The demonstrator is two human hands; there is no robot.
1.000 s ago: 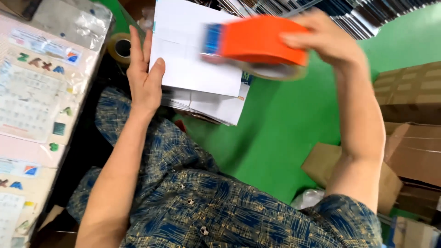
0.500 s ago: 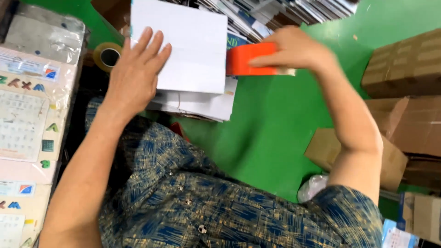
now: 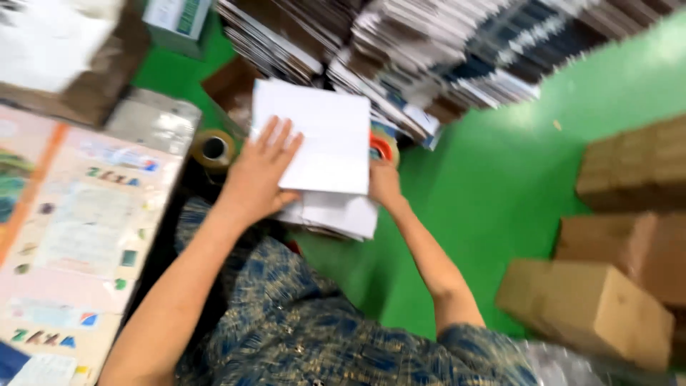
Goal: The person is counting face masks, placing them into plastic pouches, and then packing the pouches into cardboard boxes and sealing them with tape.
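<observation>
Left hand [image 3: 261, 171] flat on white parcel [image 3: 321, 139]; right hand [image 3: 384, 182] at its right edge beside orange tape dispenser [image 3: 382, 145], over green floor [image 3: 486, 186].

White paper stack [image 3: 321, 143] lies flat beside orange tape dispenser [image 3: 381, 146].

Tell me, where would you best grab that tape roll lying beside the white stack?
Probably by the tape roll's outer rim, from above. It lies flat with its open core facing up, just left of the left hand, so fingers could pinch across the ring or hook into the core.
</observation>
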